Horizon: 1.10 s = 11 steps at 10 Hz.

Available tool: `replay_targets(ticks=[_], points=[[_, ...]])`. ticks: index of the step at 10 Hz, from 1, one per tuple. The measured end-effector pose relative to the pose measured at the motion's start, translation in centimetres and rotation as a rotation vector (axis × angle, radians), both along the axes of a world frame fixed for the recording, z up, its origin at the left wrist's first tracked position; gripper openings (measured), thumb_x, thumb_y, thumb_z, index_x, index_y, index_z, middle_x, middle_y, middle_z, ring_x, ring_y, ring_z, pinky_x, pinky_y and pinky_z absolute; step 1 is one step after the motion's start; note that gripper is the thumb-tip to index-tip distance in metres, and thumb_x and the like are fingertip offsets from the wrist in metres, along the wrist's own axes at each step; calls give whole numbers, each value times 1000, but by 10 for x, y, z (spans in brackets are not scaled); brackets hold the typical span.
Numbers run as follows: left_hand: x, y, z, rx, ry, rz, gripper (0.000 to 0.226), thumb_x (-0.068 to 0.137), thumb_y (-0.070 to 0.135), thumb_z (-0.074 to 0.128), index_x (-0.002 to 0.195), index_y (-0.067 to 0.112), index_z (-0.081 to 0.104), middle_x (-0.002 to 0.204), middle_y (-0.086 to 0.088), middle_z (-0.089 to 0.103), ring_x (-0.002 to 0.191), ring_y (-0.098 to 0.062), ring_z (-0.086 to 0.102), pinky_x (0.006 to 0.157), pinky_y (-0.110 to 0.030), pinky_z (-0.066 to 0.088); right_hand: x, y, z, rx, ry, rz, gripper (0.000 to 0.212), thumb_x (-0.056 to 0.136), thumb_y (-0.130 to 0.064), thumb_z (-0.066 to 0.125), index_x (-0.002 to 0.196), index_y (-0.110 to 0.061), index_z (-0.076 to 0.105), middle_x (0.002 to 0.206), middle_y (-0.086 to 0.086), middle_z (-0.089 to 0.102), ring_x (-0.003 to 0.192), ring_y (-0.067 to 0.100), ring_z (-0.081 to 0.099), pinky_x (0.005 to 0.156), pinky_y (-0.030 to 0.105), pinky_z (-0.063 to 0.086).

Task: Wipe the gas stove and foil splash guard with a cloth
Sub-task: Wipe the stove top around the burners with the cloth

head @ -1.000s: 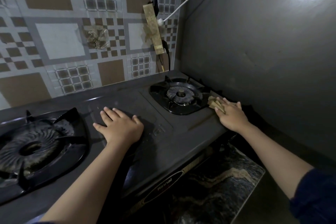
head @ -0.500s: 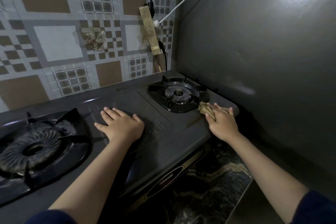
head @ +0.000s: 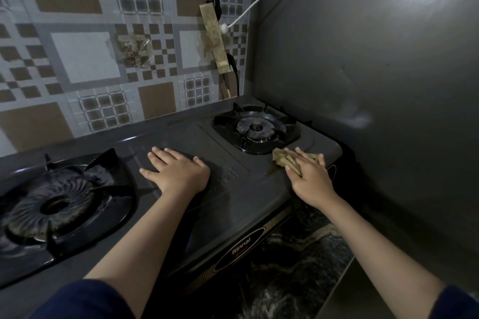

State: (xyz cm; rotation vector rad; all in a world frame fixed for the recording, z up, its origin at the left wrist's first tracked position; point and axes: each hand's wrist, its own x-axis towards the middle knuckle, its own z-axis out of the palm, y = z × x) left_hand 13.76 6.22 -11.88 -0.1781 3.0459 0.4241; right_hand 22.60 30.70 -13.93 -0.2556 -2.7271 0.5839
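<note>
Head view: gas stove (head: 233, 189), dark, two burners, serves as the landmark. Left hand (head: 176, 172) lies flat on its top between the burners, fingers straight and spread, holding nothing. Right hand (head: 309, 176) presses a crumpled tan cloth (head: 283, 160) onto the stove's right front corner, just in front of the right burner (head: 255, 127); fingers lie over the cloth, not curled round it. Left burner (head: 55, 203) sits at the stove's far left. Grey foil splash guard (head: 375, 65) rises right of the stove; patterned tile wall (head: 85, 59) stands behind it
</note>
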Motion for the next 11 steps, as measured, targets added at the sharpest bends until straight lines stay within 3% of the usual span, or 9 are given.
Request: replay_targets(ticks=[2,3,6,11], points=[[-1,1,1,3,-3,-6,77,96,46,20,151,-3,0,159,-22,-10,147,-36,-11,112,-63,-2,6,-7,0,23,18,37,56,87,-40,33,141,-28,43,149,-14,40,144,5,21,117,42,-5],[-1,0,0,1,-1,-8,77,95,46,20,151,-3,0,159,-22,-10,147,-36,-11,112,-63,-2,10,-14,-1,32,37,74,46,96,-30,44,141,-25,44,148,-14,40,144,6,21,117,41,-5],[-1,0,-1,0,1,-8,77,95,46,20,151,-3,0,159,-22,-9,147,-36,-10,112,-63,-2,17,-20,-4,46,71,177,52,88,-33,40,139,-26,47,147,-17,41,144,6,23,116,41,-6],[-2,0,-2,-19,9,-1,77,95,47,20,151,-2,1,159,-22,-9,147,-36,-10,112,-62,-1,22,-16,1,-178,61,373,46,83,-30,47,128,-28,60,137,-22,50,136,-8,30,117,34,-9]])
